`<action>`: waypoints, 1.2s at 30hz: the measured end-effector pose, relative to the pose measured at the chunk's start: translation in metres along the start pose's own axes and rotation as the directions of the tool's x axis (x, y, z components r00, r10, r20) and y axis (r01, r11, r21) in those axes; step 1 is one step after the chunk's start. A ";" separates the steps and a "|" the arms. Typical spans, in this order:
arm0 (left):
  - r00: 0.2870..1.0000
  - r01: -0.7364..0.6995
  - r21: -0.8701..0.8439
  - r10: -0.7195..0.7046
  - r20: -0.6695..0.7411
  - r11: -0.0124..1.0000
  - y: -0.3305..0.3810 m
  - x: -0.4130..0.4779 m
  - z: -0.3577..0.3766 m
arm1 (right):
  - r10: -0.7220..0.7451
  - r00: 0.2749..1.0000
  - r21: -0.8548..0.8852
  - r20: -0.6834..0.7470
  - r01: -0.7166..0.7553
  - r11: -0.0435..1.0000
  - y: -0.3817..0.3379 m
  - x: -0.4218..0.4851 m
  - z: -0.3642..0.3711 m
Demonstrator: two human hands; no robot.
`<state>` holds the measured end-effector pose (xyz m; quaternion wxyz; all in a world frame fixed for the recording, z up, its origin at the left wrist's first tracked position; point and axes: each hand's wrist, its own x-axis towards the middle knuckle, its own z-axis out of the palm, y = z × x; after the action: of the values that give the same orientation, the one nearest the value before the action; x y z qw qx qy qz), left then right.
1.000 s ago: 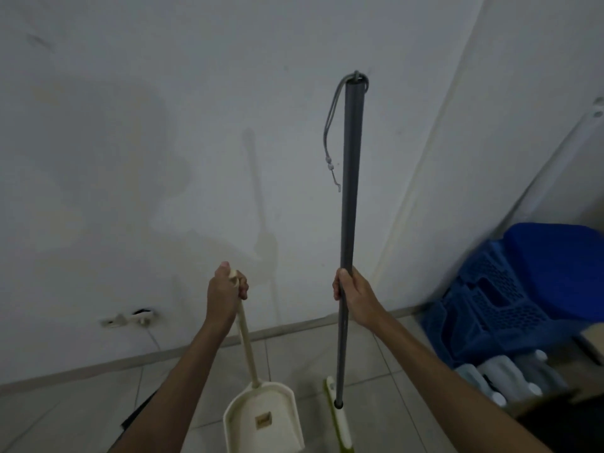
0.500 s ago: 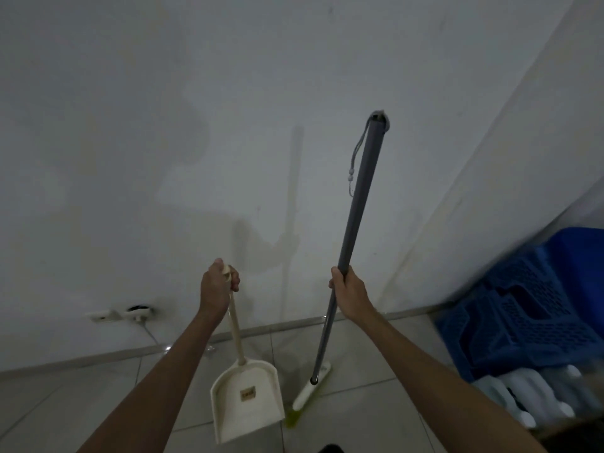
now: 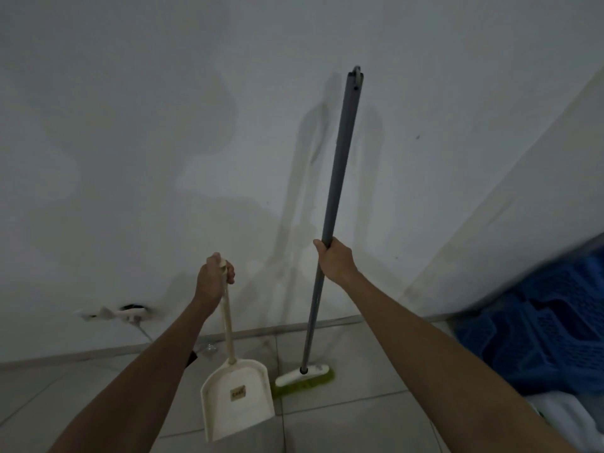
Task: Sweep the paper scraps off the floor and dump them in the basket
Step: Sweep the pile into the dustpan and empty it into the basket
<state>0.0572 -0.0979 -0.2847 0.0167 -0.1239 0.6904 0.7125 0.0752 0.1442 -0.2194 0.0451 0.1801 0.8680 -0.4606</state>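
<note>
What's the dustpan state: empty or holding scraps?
Empty. The dustpan shows only bare cream plastic and one small label, no scraps inside.

One marking in sight, and only one: a small tan label [image 3: 237,393] on the inner face of the cream dustpan [image 3: 228,420], near the middle of the pan and a little below where the handle joins. It carries a single short row of dark letters, perhaps four, sloping slightly up to the right. They are too small and too soft to make out, so no word, brand or number can be read.
</note>
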 end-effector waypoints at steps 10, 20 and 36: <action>0.997 0.062 -0.043 -0.064 -0.039 0.997 -0.011 0.056 -0.004 | -0.050 0.996 -0.036 -0.076 0.047 0.998 0.004 0.040 0.022; 0.996 0.033 0.318 -0.004 -0.091 0.948 -0.006 0.057 -0.001 | -0.092 0.991 -0.039 -0.099 0.088 0.995 0.008 0.042 0.026; 0.993 0.064 0.649 0.019 -0.119 0.758 0.039 0.013 -0.052 | 0.031 0.996 -0.139 0.087 -0.018 0.990 -0.013 0.026 0.007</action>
<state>0.0454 -0.1529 -0.2496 0.0263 -0.1607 0.8932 0.4191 0.0458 0.1390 -0.2193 0.1015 0.1667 0.8925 -0.4066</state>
